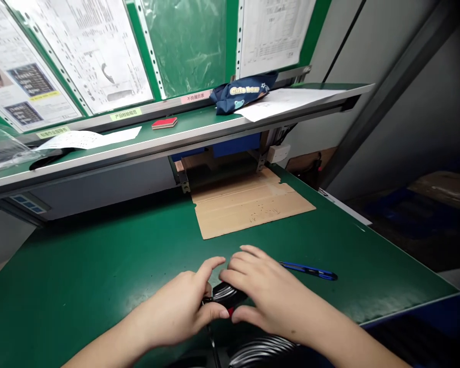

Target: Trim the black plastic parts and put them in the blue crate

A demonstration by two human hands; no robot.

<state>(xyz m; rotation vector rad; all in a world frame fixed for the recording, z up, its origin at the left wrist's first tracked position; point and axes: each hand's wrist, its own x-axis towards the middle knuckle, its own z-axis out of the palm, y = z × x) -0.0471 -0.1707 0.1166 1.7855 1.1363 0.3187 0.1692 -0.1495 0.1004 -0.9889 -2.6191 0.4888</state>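
You are holding a black cable bundle (227, 292) on the near side of the cardboard sheet (230, 217), well apart from its front edge. Your left hand (180, 306) is curling around the bundle's left end, thumb and folded fingers clamping it while the index finger is pointing up toward the cardboard sheet. Your right hand (266, 289) is arching over the right end, its fingers and thumb closing on the bundle too. A red piece (230, 311) is showing between your thumbs; I cannot tell what it belongs to. Another coil (264, 349) is showing below your right hand, farther from the cardboard sheet. A slim blue tool (310, 271) is lying on the green table (111, 255), nearer you than the cardboard sheet's right corner. Above and beyond the cardboard sheet, a navy pouch (243, 96) is resting on the shelf (199, 118).
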